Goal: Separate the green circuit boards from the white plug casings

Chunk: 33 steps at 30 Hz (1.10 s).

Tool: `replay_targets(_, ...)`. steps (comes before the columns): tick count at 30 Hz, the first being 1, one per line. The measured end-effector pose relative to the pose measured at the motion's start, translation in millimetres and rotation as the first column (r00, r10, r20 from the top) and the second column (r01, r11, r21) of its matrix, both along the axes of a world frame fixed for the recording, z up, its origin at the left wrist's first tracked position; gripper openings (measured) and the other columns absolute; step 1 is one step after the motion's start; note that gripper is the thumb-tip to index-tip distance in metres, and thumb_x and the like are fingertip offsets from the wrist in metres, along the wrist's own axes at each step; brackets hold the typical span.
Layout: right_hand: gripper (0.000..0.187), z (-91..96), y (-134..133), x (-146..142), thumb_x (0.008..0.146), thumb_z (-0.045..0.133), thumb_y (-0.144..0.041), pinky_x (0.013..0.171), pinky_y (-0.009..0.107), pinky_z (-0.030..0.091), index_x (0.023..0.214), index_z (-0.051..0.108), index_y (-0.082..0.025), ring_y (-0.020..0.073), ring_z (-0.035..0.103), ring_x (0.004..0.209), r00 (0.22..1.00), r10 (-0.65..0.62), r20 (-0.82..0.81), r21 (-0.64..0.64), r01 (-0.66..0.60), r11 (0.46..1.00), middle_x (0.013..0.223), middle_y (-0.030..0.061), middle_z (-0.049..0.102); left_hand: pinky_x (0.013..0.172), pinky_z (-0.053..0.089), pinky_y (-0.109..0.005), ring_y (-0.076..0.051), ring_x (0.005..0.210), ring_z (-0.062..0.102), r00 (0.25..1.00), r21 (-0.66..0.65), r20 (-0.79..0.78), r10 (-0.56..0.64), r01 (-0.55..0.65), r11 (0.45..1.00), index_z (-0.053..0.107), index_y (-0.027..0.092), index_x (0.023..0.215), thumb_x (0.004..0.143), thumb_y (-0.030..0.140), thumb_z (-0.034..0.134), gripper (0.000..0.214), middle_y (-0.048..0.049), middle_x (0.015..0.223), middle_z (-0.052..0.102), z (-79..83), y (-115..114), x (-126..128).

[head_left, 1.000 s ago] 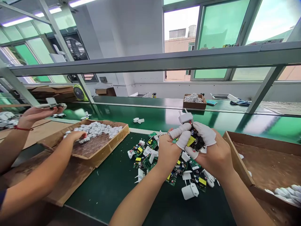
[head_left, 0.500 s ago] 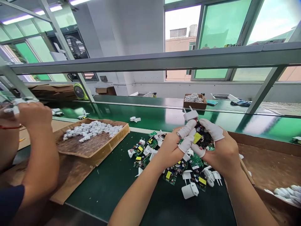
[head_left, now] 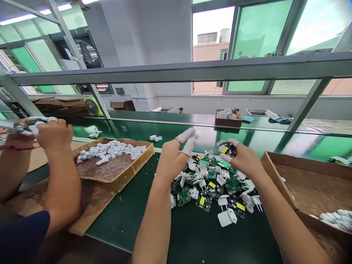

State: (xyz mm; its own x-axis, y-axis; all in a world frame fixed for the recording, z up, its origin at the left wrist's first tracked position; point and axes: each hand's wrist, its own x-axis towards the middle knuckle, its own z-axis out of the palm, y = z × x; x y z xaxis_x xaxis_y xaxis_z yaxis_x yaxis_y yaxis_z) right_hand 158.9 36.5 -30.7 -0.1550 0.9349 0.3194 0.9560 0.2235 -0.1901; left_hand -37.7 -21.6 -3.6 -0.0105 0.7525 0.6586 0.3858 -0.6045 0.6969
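My left hand (head_left: 173, 156), with white cots on its fingertips, is raised over the left edge of a heap of parts. Its fingers are stretched out and slightly apart, with nothing visible in them. My right hand (head_left: 244, 157), in cots too, grips a circuit board (head_left: 226, 149) with a yellow component and a white plug piece at its side. Below both hands lies the heap of green circuit boards (head_left: 183, 197) and white plug housings (head_left: 203, 169) on the dark green work surface. A loose white plug housing (head_left: 226, 217) lies at its near edge.
A shallow cardboard tray (head_left: 129, 176) of white pieces is at left, beside a co-worker's hands (head_left: 55, 135). Another cardboard box (head_left: 308, 179) stands right. The green conveyor (head_left: 192, 136) runs behind, carrying a few white parts (head_left: 156, 138). A metal rail (head_left: 176, 74) crosses above.
My hands have parted: the left moved left and up off the boards, the right drew back slightly with the circuit board. More of the heap shows. The co-worker's hands shifted right.
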Motion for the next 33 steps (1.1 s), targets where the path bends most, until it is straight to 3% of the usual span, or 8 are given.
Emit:
replay_targets(4,0.028,-20.9,68,1,0.074,0.055,-0.032,0.057,0.027,0.043,0.092,0.05,-0.012,0.018,0.051,0.07,0.992,-0.091,0.085,-0.207,0.107,0.973,0.079,0.005,0.053,0.088,0.039,-0.027,-0.017,0.088,0.05,0.958,0.093,0.275,-0.081,0.057,0.994,0.049,0.007,0.105,0.08,0.038,0.048,0.04,-0.0099,0.093,0.051,5.2,-15,-24)
replay_targets(8,0.041,-44.9,114,0,0.084,0.042,-0.042,0.072,0.033,0.042,0.108,0.041,-0.009,0.0183,0.046,0.087,0.974,-0.153,0.168,-0.224,0.189,0.956,0.099,0.0104,0.044,0.084,0.041,-0.031,-0.018,0.082,0.052,0.925,0.13,0.371,-0.078,0.031,0.991,0.05,0.009,0.099,0.078,0.036,0.05,0.034,-0.0083,0.089,0.053,8.4,-28,-35)
replay_targets(10,0.044,-55.5,124,-5,0.084,0.041,-0.043,0.078,0.037,0.039,0.112,0.037,-0.009,0.0209,0.042,0.095,0.966,-0.126,0.227,-0.227,0.179,0.957,0.106,0.0119,0.039,0.082,0.043,-0.031,-0.018,0.082,0.052,0.923,0.165,0.379,-0.062,-0.002,0.986,0.047,0.011,0.102,0.078,0.036,0.049,0.034,-0.0072,0.088,0.053,9.0,-30,-38)
replay_targets(13,0.036,-68.6,131,-18,0.085,0.044,-0.035,0.079,0.036,0.039,0.111,0.039,-0.011,0.0198,0.042,0.094,0.949,0.032,0.313,-0.287,0.062,0.956,0.106,0.0103,0.039,0.079,0.044,-0.03,-0.018,0.081,0.052,0.913,0.192,0.405,-0.055,-0.026,0.981,0.044,0.013,0.106,0.079,0.035,0.047,0.035,-0.0059,0.086,0.054,8.9,-31,-41)
replay_targets(18,0.025,-76.9,134,-35,0.086,0.044,-0.028,0.076,0.035,0.04,0.103,0.046,-0.01,0.0167,0.046,0.087,0.878,0.191,0.439,-0.324,-0.043,0.945,0.096,0.0072,0.045,0.081,0.043,-0.025,-0.015,0.082,0.052,0.919,0.165,0.366,-0.144,0.088,0.982,0.042,0.011,0.109,0.081,0.034,0.048,0.037,-0.0067,0.086,0.054,8.2,-28,-37)
replay_targets(24,0.019,-57.6,118,-34,0.085,0.046,-0.025,0.08,0.036,0.036,0.091,0.05,-0.008,0.0165,0.046,0.086,0.775,0.232,0.588,-0.196,-0.142,0.97,0.088,0.0061,0.048,0.08,0.041,-0.023,-0.016,0.084,0.05,0.969,0.007,0.197,-0.148,0.15,0.989,0.043,0.006,0.109,0.08,0.041,0.046,0.045,-0.0091,0.089,0.052,3.5,-4,-30)
replay_targets(28,0.016,-24.7,93,-26,0.083,0.047,-0.019,0.084,0.038,0.03,0.093,0.051,-0.008,0.0189,0.041,0.092,0.721,0.267,0.639,-0.059,-0.301,0.952,0.092,0.0074,0.046,0.087,0.035,-0.03,-0.019,0.092,0.045,0.997,-0.284,0.027,-0.071,0.075,0.956,0.043,0.011,0.112,0.08,0.034,0.044,0.039,-0.0084,0.099,0.048,-14.9,34,-20)
replay_targets(33,0.024,23.8,52,-13,0.076,0.043,-0.004,0.081,0.034,0.025,0.097,0.053,-0.011,0.02,0.041,0.088,0.715,0.281,0.641,0.095,-0.436,0.895,0.084,0.0084,0.049,0.095,0.012,-0.046,-0.035,0.11,0.019,0.992,-0.44,-0.012,-0.123,0.105,0.892,0.042,0.001,0.112,0.056,0.018,0.066,0.063,-0.0196,0.116,0.029,-42.2,74,3)
